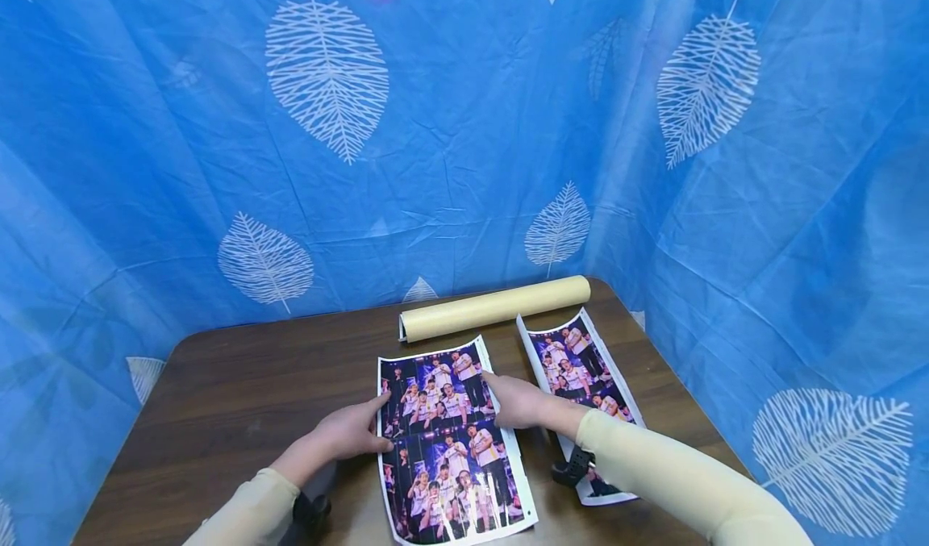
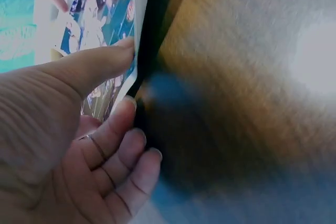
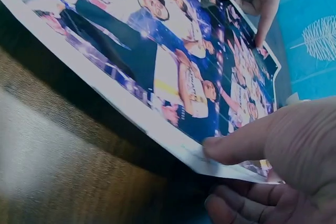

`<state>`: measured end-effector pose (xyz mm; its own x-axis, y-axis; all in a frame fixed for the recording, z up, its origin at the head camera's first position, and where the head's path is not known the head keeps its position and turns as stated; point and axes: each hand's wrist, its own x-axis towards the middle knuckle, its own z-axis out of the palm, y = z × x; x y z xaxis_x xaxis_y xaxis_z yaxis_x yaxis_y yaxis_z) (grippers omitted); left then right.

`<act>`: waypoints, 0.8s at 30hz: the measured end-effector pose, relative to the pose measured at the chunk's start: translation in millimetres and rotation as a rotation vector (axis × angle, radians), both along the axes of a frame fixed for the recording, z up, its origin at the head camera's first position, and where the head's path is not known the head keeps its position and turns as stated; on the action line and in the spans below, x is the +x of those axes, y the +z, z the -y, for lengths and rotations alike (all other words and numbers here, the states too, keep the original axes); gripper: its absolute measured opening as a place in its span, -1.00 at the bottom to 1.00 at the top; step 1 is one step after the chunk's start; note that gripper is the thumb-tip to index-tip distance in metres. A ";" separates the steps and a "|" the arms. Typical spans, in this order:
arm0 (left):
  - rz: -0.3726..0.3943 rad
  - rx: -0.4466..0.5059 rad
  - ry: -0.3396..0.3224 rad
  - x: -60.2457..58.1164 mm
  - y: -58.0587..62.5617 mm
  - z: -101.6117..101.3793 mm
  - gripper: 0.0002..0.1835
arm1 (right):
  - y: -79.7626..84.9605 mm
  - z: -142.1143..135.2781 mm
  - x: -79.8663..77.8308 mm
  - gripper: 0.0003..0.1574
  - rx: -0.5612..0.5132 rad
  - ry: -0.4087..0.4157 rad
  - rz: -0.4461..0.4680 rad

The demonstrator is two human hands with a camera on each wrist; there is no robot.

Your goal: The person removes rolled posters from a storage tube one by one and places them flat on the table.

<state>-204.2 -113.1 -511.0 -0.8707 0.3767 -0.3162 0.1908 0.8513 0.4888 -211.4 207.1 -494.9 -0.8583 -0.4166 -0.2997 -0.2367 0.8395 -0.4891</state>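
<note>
A glossy photo print (image 1: 443,441), showing the same group picture twice one above the other within a white border, lies in front of me between both hands. At its left edge my left hand (image 1: 344,433) holds on; in the left wrist view the thumb (image 2: 105,64) lies over the edge with the other fingers curled below. My right hand (image 1: 518,401) pinches the opposite edge, thumb (image 3: 236,145) on top and fingers under the sheet. The right wrist view shows that edge of the print (image 3: 173,72) lifted off the table, a shadow beneath.
A second photo print (image 1: 581,368), its left edge curled up, lies to the right, partly under my right forearm. A pale yellow roll (image 1: 497,308) stretches across the back of the brown wooden table (image 1: 247,393). Blue leaf-patterned cloth (image 1: 450,143) hangs behind and beside the table.
</note>
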 end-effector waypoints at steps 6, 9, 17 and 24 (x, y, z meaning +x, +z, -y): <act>-0.104 -0.125 -0.050 -7.4 -0.4 1.2 -0.02 | 3.3 0.6 -7.0 0.13 0.277 0.105 -0.137; -0.180 -0.144 -0.083 -13.1 -1.3 2.7 -0.06 | 5.1 0.3 -13.1 0.13 0.384 0.156 -0.192; -0.135 -0.125 -0.130 -29.6 1.4 6.0 -0.05 | 5.7 -0.7 -30.8 0.40 0.492 0.226 -0.159; -0.081 -0.112 -0.124 -35.1 -0.2 8.2 0.02 | 3.6 -0.1 -41.4 0.50 0.540 0.240 -0.084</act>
